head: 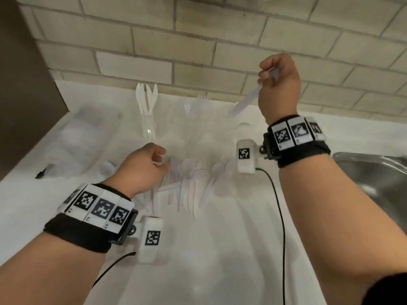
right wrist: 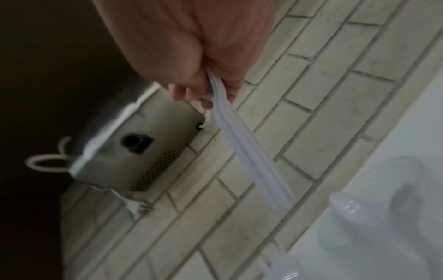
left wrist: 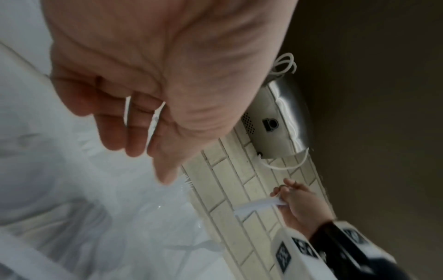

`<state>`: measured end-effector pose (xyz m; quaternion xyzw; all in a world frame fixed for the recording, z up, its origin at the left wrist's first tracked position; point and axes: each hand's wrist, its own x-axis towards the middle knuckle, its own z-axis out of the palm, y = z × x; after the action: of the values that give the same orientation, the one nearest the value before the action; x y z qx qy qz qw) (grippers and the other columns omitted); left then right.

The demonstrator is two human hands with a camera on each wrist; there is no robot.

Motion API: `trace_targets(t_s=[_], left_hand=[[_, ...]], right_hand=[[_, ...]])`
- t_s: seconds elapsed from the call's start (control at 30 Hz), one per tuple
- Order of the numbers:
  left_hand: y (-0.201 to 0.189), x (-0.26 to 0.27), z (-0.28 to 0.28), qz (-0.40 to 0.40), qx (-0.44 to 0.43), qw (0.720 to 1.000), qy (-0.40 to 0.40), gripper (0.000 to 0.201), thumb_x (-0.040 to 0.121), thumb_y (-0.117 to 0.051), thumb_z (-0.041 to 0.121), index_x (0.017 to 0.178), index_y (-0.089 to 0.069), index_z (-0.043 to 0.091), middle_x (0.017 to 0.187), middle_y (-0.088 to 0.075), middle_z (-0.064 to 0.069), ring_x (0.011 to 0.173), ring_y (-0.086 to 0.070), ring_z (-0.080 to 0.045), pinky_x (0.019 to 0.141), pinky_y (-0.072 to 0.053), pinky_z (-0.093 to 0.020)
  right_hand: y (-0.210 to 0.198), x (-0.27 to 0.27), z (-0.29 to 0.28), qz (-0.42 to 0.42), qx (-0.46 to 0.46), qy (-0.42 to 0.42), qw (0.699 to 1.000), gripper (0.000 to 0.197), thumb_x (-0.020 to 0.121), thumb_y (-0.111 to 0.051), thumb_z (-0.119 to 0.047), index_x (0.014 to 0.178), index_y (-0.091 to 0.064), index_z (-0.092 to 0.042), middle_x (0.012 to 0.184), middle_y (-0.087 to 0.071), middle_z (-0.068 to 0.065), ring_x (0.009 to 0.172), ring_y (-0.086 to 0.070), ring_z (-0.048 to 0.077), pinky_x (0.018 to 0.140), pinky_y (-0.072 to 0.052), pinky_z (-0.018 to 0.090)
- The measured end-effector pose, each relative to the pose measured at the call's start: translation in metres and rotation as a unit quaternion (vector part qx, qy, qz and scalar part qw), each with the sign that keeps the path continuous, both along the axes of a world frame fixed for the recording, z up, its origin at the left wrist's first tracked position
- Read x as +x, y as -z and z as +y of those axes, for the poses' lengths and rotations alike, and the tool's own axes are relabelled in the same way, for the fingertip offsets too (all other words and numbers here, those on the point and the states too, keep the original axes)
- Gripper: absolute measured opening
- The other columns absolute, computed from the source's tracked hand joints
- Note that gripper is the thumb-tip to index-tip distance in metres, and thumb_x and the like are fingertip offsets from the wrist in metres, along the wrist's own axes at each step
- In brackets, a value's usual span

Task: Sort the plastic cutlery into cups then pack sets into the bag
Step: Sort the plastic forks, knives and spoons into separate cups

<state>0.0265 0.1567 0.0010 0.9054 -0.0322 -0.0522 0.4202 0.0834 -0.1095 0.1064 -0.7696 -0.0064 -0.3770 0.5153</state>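
Observation:
Loose white plastic cutlery (head: 191,181) lies in a pile at the counter's middle. Behind it stand clear cups: the left cup (head: 149,128) holds knives (head: 147,100), the middle cup (head: 198,119) holds forks, and a third cup (head: 239,123) stands to the right. My left hand (head: 160,160) is down at the pile's left edge, fingers curled, pinching a thin white piece (left wrist: 152,125). My right hand (head: 267,75) is raised above the right cup and grips stacked white cutlery handles (right wrist: 249,157) that hang down toward it. Their heads are hidden in the fist.
A crumpled clear plastic bag (head: 77,139) lies at the counter's left. A steel sink (head: 374,172) is on the right. The tiled wall (head: 198,51) is close behind the cups, with a metal box (right wrist: 134,147) mounted on it. A black cable (head: 278,208) trails from my right wrist.

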Motion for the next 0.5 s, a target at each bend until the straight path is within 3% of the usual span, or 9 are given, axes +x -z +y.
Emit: trace_targets(t_s=[0.07,0.13,0.23,0.4,0.5], left_hand=[[0.004,-0.001,0.002,0.031,0.104,0.994,0.019,0.06,0.079,-0.071,0.036,0.131,-0.047,0.021,0.117,-0.052,0.0,0.105,-0.054,-0.02,0.089,-0.045,-0.031],[0.01,-0.003,-0.001,0.05,0.194,0.978,0.055,0.072,0.074,-0.073,0.042,0.136,-0.041,0.026,0.129,-0.049,-0.004,0.116,-0.05,-0.026,0.098,-0.043,-0.038],[0.013,-0.008,-0.012,0.079,0.251,0.96,0.1,0.073,0.072,-0.072,0.044,0.136,-0.038,0.033,0.133,-0.043,-0.005,0.122,-0.041,-0.03,0.099,-0.041,-0.042],[0.017,-0.009,-0.024,0.099,0.29,0.942,0.136,0.07,0.074,-0.069,0.045,0.134,-0.038,0.03,0.131,-0.044,-0.004,0.121,-0.039,-0.03,0.097,-0.041,-0.042],[0.019,-0.008,-0.03,0.107,0.292,0.939,0.146,0.073,0.073,-0.068,0.052,0.135,-0.035,0.03,0.131,-0.046,-0.004,0.122,-0.038,-0.029,0.094,-0.04,-0.04]], right_hand=[[0.001,0.017,-0.004,-0.004,-0.02,0.021,1.0,0.047,0.064,-0.021,0.002,0.077,-0.048,-0.035,0.092,-0.05,0.01,0.066,-0.044,0.008,0.068,-0.038,0.014],[0.007,0.03,-0.006,0.024,-0.057,0.027,0.998,0.043,0.066,-0.022,0.002,0.08,-0.05,-0.027,0.095,-0.046,0.007,0.066,-0.04,0.005,0.066,-0.035,0.008],[0.023,0.045,-0.014,0.084,-0.12,0.057,0.988,0.045,0.075,-0.026,0.014,0.093,-0.056,-0.015,0.098,-0.044,0.005,0.069,-0.042,0.003,0.065,-0.036,0.004],[0.043,0.062,-0.022,0.186,-0.169,0.08,0.965,0.049,0.074,-0.031,0.016,0.108,-0.059,-0.006,0.103,-0.044,0.005,0.08,-0.047,0.016,0.063,-0.038,0.016],[0.047,0.065,-0.023,0.251,-0.199,0.065,0.945,0.046,0.084,-0.038,0.011,0.118,-0.058,-0.012,0.117,-0.05,0.009,0.087,-0.051,0.016,0.073,-0.041,0.021]])
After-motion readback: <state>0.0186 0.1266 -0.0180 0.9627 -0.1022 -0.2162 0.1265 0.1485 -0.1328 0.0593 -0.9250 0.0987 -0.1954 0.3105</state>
